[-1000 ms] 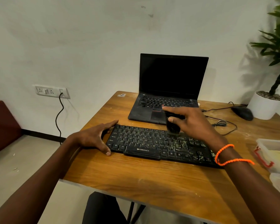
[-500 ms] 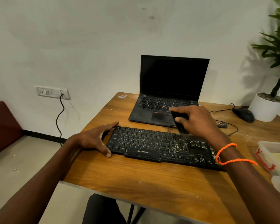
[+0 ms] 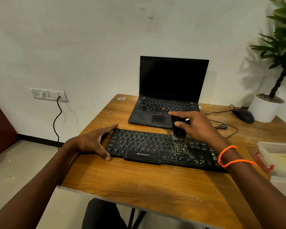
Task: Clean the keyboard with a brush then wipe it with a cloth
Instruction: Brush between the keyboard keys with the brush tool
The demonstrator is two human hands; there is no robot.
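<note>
Gripping the black brush (image 3: 177,128), the right hand (image 3: 198,128) has shifted rightward along the keyboard (image 3: 149,146) since a second ago, bristles touching its upper middle keys. Spread flat, the left hand (image 3: 92,142) stays braced against the keyboard's left end on the table (image 3: 139,182).

My left hand (image 3: 91,142) lies flat, palm down, fingers spread, thumb pointing forward, forearm reaching in from the lower left. My right hand (image 3: 196,128) is raised and curled, fingers and thumb pinched closed around a small dark brush (image 3: 177,128); two orange bands circle that wrist.
</note>
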